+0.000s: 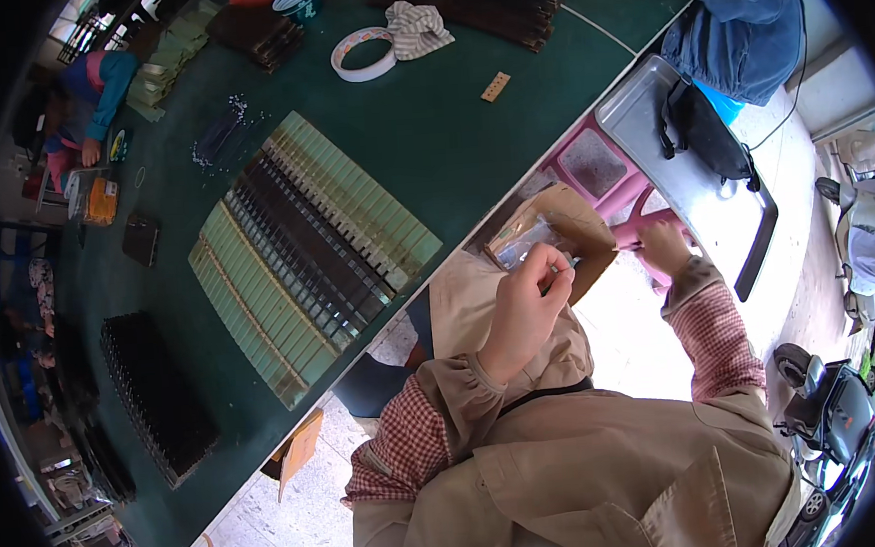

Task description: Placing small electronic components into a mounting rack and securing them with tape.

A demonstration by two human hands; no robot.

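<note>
My left hand (528, 313) is raised over my lap, thumb and fingertips pinched together. Whatever lies in that pinch is too small to make out. Just beyond it is an open cardboard box (587, 226) with clear plastic inside. To the right, my right hand (662, 248) is closed, fingers curled, beside a pink plastic stool (617, 177); what it grips, if anything, is hidden. A row of pale green strips with a dark middle band, a panel (306, 251), lies flat on the green table (420, 144), left of my hands.
Black comb-like strips (159, 396) lie at the table's left. Farther back are a tape roll (363, 55), a crumpled striped cloth (417, 29) and dark bundled strips (501, 4). A metal tray (633, 111) holds a black bag (710, 136). Another person's arm (106, 98) reaches in far left.
</note>
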